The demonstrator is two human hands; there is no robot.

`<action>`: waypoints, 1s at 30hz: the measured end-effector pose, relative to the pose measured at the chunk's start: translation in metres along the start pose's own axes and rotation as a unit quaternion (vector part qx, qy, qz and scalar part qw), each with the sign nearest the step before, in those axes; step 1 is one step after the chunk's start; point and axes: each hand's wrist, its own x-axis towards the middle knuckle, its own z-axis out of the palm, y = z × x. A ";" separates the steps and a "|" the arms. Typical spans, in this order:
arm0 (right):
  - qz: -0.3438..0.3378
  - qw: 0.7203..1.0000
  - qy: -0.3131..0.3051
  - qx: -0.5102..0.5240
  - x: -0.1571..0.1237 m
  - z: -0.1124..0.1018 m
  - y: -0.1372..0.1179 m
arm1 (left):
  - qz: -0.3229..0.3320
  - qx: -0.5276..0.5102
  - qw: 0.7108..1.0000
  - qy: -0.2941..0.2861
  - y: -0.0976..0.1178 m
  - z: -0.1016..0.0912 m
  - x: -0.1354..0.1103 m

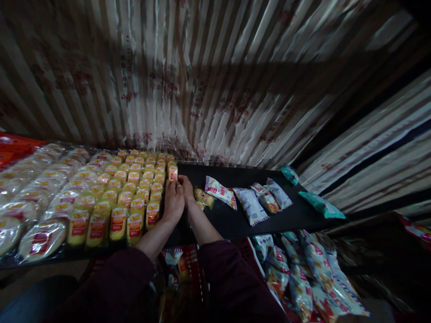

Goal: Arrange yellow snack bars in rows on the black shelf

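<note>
My left hand (pixel 174 199) reaches over the right edge of a block of wrapped yellow cakes (pixel 134 202), its fingers closed at the near end of one wrapped yellow cake (pixel 173 172). Right beside it, my right hand (pixel 186 188) has its fingers curled in toward the same cake; its fingertips are partly hidden. The cake stands at the far end of the rightmost row. Small yellowish packs (pixel 204 197) lie just right of my right wrist, on the black shelf (pixel 222 220).
Larger round wrapped cakes (pixel 43 237) fill the shelf's left side. Several snack bags (pixel 252 205) and green packs (pixel 321 205) lie to the right. Below, a red crate (pixel 193 264) and more snack bags (pixel 301 287) sit close to my arms. A striped plastic curtain (pixel 202 89) hangs behind.
</note>
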 end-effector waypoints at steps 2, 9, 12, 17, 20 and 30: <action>0.001 1.000 -0.004 -0.013 0.000 0.000 -0.001 | -0.003 0.000 1.000 -0.008 -0.002 0.000 0.002; -0.035 0.978 -0.034 -0.205 -0.006 -0.005 -0.013 | 0.004 0.010 1.000 -0.005 -0.005 0.001 0.007; -0.042 0.971 -0.019 -0.233 -0.007 -0.006 -0.016 | -0.010 0.010 1.000 0.004 -0.005 0.002 0.006; -0.046 0.982 -0.020 -0.182 -0.005 -0.004 -0.014 | -0.016 0.022 1.000 -0.009 -0.005 0.003 0.004; -0.046 0.988 -0.022 -0.148 -0.002 -0.001 -0.011 | -0.018 0.026 0.999 0.003 -0.006 0.003 0.005; -0.063 0.984 -0.010 -0.165 0.009 0.004 -0.011 | -0.037 0.001 0.999 -0.015 -0.003 0.002 0.012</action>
